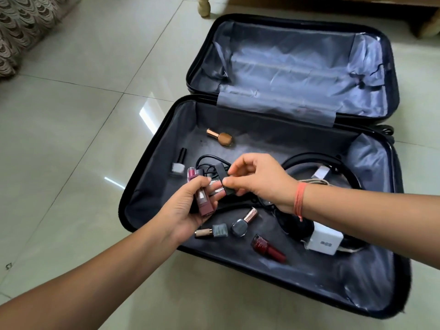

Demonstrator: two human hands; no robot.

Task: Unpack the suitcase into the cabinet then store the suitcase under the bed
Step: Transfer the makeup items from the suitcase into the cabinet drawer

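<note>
Black suitcase [321,282] flat open, nail-polish bottles [269,248] and cables [309,155] in near half

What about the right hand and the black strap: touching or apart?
Touching. The head view shows the right hand pinching the black strap between thumb and fingertip.

The floor [71,129] is laid with large, pale, glossy tiles with thin dark joints. Bright patches of light [147,115] shine on it below and left of a turned wooden leg [204,5] at the top edge. Far left of that leg a brown scale-patterned fabric [21,27] reaches the floor, and to its right runs a low wooden furniture base [357,5].
</note>
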